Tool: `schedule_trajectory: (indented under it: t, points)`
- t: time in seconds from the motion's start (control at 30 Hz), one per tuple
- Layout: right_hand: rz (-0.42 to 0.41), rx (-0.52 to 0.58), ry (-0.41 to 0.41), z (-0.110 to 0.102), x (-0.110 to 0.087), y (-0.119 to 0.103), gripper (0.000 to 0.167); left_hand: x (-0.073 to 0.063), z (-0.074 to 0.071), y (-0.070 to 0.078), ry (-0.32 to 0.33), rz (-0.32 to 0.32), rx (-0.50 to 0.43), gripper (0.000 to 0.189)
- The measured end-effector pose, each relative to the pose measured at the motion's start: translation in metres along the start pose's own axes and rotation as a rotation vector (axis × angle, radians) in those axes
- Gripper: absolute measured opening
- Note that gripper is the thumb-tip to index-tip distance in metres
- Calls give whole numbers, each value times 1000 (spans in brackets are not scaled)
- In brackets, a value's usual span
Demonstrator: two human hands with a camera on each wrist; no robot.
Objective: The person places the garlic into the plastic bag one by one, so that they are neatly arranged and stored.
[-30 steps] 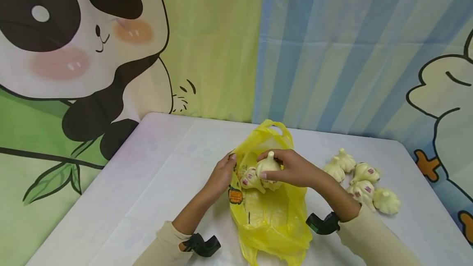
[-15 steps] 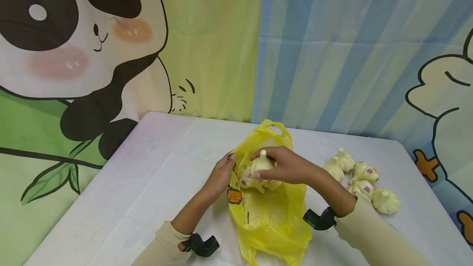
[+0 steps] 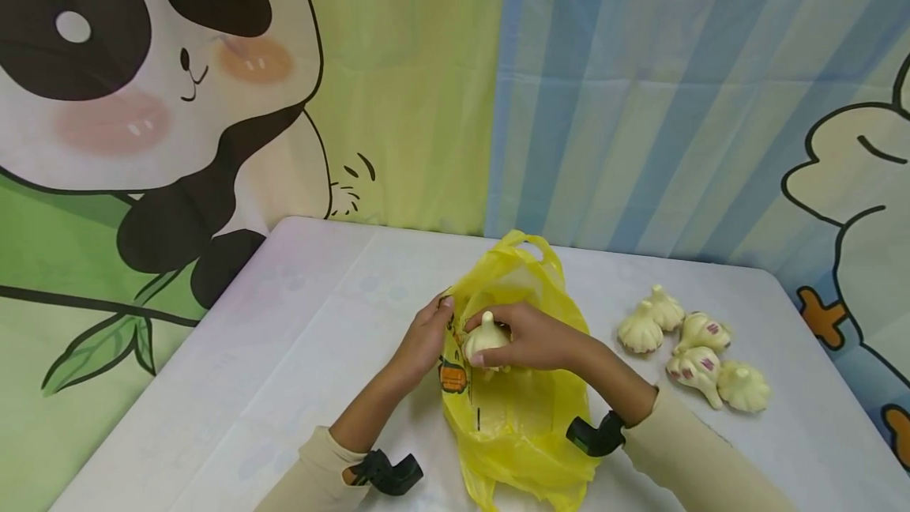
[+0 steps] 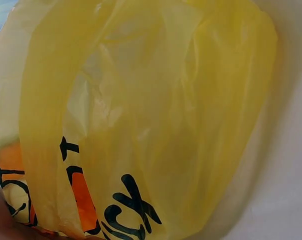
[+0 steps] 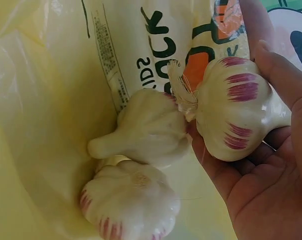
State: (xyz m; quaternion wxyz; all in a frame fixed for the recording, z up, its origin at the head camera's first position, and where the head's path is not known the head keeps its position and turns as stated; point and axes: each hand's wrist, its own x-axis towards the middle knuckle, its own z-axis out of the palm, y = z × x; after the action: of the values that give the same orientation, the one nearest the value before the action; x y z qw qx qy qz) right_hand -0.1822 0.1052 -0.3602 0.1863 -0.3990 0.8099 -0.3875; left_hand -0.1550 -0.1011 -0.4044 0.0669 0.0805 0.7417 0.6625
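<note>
A yellow plastic bag (image 3: 526,409) with black and orange print lies on the table, its mouth spread. My left hand (image 3: 421,344) pinches the bag's left edge; in the left wrist view the bag wall (image 4: 156,100) fills most of the picture. Inside the bag mouth, my right hand (image 3: 536,338) grips a garlic bulb (image 3: 486,340) with its stem up. The right wrist view shows that bulb (image 5: 236,110), purple-streaked with pale roots, between thumb and fingers. Beside it two more garlic bulbs, one plain (image 5: 151,127) and one streaked (image 5: 131,200), lie in the bag.
To the right of the bag, several garlic bulbs (image 3: 700,330) lie grouped on the white table (image 3: 341,385). Behind the table's back edge hangs a printed cloth (image 3: 412,85) with a panda. A black wrist camera (image 3: 389,472) sits on the left forearm, another (image 3: 596,434) on the right.
My right hand has moved left and lower into the bag with the garlic bulb, covering the bulbs there in the head view. My left hand stays at the bag's edge.
</note>
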Motion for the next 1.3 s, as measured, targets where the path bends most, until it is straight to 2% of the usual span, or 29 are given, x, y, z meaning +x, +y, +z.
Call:
schedule_trajectory:
  t: [0.4, 0.77, 1.3]
  points:
    - [46, 6, 31, -3, -7, 11, 49, -2, -1, 1, -4, 23, -10, 50]
    - [-13, 9, 54, -3, -11, 21, 42, -2, -1, 1, -19, 20, -27, 53]
    - [-6, 37, 102, -6, -20, 27, 40, -2, 1, 0, -7, 8, -4, 54]
